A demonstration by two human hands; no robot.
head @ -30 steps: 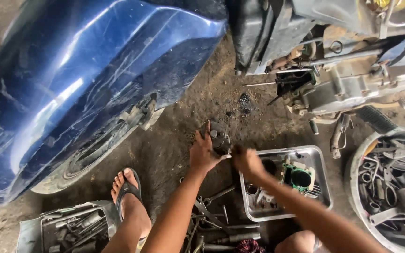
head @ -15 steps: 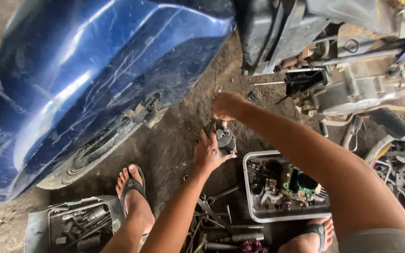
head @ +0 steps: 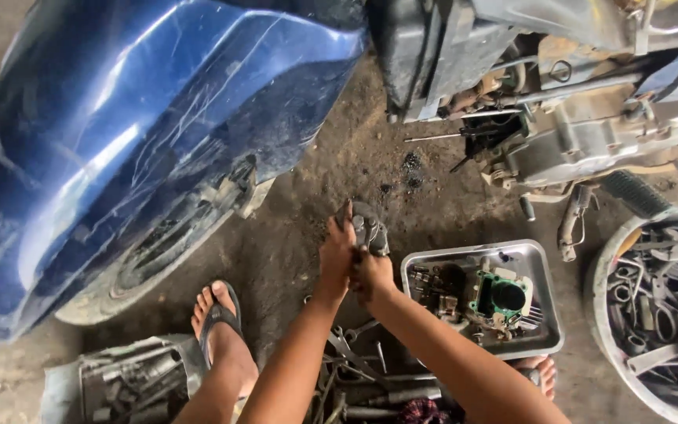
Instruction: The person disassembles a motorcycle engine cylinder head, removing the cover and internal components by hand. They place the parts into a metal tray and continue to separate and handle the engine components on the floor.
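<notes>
My left hand [head: 337, 250] and my right hand [head: 372, 275] are pressed together low in the middle of the view, both closed on a small grey metal engine part [head: 369, 226] held above the dirt floor. The part sticks out above my fingers. Just right of my hands lies a square metal tray [head: 544, 322] with a green-gasketed cylinder piece [head: 500, 297] and other small parts in it.
A blue motorcycle fender [head: 143, 118] over a tyre [head: 151, 263] fills the left. The exposed engine [head: 582, 133] sits upper right. A round tub of tools [head: 657, 294] stands at the right edge, loose tools [head: 355, 369] lie below my hands, a toolbox [head: 119, 385] bottom left beside my sandalled foot [head: 217, 326].
My right hand reached up toward the engine half a second ago, then came back down and now joins my left hand on the metal part.
</notes>
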